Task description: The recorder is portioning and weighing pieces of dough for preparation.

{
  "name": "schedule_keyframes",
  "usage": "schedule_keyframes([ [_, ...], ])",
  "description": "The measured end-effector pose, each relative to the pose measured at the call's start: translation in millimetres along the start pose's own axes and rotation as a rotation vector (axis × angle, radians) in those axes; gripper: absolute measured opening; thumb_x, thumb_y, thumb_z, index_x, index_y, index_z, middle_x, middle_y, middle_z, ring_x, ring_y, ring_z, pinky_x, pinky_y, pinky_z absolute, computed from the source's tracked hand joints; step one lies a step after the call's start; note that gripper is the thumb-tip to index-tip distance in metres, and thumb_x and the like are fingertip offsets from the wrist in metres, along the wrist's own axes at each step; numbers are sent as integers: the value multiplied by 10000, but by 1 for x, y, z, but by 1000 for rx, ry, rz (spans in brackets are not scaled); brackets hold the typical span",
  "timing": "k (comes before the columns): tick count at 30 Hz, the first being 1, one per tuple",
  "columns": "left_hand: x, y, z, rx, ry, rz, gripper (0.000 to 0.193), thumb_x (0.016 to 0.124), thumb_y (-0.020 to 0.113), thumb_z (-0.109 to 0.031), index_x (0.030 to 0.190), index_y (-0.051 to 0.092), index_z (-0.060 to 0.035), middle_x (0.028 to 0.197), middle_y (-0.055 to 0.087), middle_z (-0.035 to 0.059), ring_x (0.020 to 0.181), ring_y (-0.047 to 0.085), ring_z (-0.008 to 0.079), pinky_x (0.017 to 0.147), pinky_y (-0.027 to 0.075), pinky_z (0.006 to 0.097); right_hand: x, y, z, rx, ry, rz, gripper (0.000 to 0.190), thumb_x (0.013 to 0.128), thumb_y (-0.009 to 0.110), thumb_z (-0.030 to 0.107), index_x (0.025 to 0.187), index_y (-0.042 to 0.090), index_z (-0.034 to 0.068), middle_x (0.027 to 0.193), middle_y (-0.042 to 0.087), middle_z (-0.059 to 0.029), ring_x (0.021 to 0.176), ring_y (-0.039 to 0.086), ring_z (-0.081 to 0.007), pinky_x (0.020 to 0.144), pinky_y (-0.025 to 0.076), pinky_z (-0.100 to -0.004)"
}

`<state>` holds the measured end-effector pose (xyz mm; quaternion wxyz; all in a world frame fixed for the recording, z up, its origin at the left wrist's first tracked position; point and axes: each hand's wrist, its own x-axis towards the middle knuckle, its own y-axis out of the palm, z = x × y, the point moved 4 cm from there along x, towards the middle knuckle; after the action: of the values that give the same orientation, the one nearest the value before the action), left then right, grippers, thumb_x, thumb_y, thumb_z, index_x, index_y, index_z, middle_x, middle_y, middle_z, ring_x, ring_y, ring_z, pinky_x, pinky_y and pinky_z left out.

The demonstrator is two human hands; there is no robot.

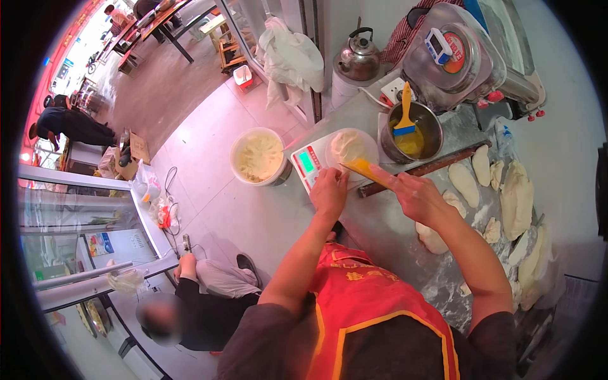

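Observation:
My right hand (418,197) grips a yellow scraper-like tool (362,167), its far end at the edge of the dough on the scale. My left hand (330,192) is at the near side of the digital kitchen scale (320,151), fingertips pinched together. Whether a scrap of dough is between those fingertips is too small to tell. A pale lump of dough (348,145) rests in a round, translucent dish (372,152) on the scale. To the left, a white tub (234,164) contains a pale, soft mass (259,156).
Behind the scale, a metal pot (434,133) holds yellow liquid and a yellow-handled brush (405,107). A rolling pin (422,170) lies beside several dough pieces (464,184) on the floured worktop (449,280). A kettle (360,57) stands farther back. One person (213,304) sits at left.

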<state>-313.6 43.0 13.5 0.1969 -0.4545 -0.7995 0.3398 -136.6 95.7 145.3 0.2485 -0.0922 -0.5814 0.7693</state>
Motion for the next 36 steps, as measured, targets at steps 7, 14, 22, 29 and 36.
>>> schedule_keyframes([
  [7, -4, 2, 1, -122, -82, -29, 229, 797, 681, -243, 933, 589, -83, 895, 635, 92, 841, 623, 300, 694, 480, 406, 17, 25, 9, 86, 98, 100, 790, 738, 491, -26, 1457, 265, 213, 679, 581, -136, 605, 594, -337, 583, 501, -436],
  [14, 3, 7, 27, -175, 14, -79, 215, 836, 647, -179, 1005, 581, -63, 758, 638, 87, 738, 638, 246, 650, 487, 356, -19, -4, 25, 17, 288, 274, 772, 757, 473, -11, 1462, 247, 207, 792, 625, -171, 692, 616, -363, 647, 507, -458],
  [22, -81, -9, -6, -1126, -259, 817, 231, 892, 542, -116, 1112, 503, -57, 1018, 604, 84, 820, 621, 162, 599, 516, 248, -165, -57, 11, 470, 795, -340, 633, 843, 479, 14, 1442, 284, 74, 1313, 501, -195, 1171, 533, -279, 951, 414, -322],
  [29, -140, 57, -88, -667, 62, 1368, 283, 941, 508, -208, 1186, 521, -68, 842, 573, 36, 641, 568, 121, 579, 475, 248, -282, -33, 25, 499, 1095, -642, 629, 857, 427, 18, 1455, 231, 33, 1440, 354, -164, 1293, 388, -241, 1042, 306, -311],
  [36, -175, 106, -141, -616, 129, 1343, 246, 937, 490, -262, 944, 592, -39, 782, 544, 30, 616, 522, 127, 605, 464, 275, -386, -28, 60, 312, 1218, -784, 620, 876, 413, 45, 1462, 209, 37, 1461, 313, -186, 1331, 336, -266, 1060, 273, -320],
])
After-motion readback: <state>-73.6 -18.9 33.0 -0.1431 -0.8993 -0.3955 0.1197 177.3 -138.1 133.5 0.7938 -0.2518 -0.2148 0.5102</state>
